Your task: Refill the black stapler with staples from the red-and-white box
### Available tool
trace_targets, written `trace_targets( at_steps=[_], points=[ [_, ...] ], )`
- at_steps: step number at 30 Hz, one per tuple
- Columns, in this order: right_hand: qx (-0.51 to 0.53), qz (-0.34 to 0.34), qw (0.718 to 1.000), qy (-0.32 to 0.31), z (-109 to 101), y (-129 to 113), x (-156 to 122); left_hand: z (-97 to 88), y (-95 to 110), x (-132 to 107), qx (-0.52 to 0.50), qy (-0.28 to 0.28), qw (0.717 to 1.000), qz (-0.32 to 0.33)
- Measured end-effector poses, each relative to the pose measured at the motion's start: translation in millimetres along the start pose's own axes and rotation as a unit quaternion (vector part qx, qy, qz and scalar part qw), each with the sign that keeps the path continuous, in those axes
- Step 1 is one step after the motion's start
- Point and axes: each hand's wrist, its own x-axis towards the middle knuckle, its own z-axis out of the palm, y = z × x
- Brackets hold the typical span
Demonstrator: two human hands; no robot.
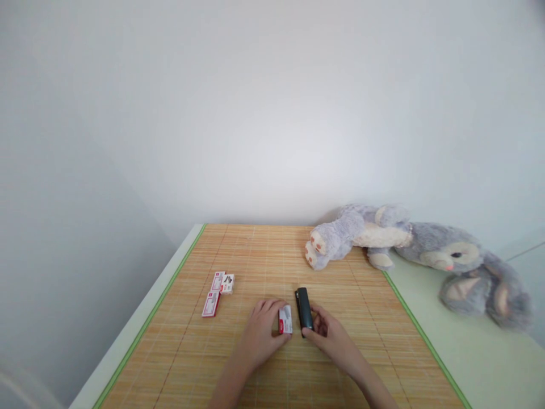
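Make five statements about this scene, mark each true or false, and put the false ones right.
1. The right grip is at the black stapler. True.
2. The plush rabbit has its feet on the bamboo mat. True.
3. The left grip is touching the plush rabbit. False: it is at a small red-and-white box.
4. Three other boxes lie to the right of the black stapler. False: they lie to its left, beyond the left grip.
5. The bamboo mat has red edging. False: the edging is green.

L fingers (272,304) on sm box (285,320) | R fingers (320,313) on blk stapler (304,308)
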Motion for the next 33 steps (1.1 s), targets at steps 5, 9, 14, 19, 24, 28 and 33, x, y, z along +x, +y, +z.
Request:
trace_targets(
  at_steps=[5,9,14,19,24,28,33],
  points=[
    [-0.013,-0.003,1.000,-0.010,10,-4,-9,2.5,6,11,0.000,-0.001,1.000,0.011],
    [-0.027,-0.020,0.999,0.002,14,-10,-4,1.3,6,16,0.002,-0.015,0.999,0.029],
    [-0.033,-0.019,0.999,0.010,17,-7,-2,3.8,4,19,0.009,-0.007,0.999,0.035],
    [-0.034,-0.016,0.999,0.018,17,-8,-5,9.7,5,20,0.007,-0.002,0.999,0.035],
    [-0.028,-0.024,0.999,0.015,15,-4,-11,-2.1,-6,5,-0.016,0.054,0.998,0.016],
    [-0.015,-0.021,0.999,0.023,14,10,-15,-34.2,-41,-21,0.064,0.234,0.967,-0.080],
    [-0.011,-0.022,0.999,0.022,16,18,-14,-74.2,-98,-53,0.187,0.344,0.894,-0.220]
  ],
)
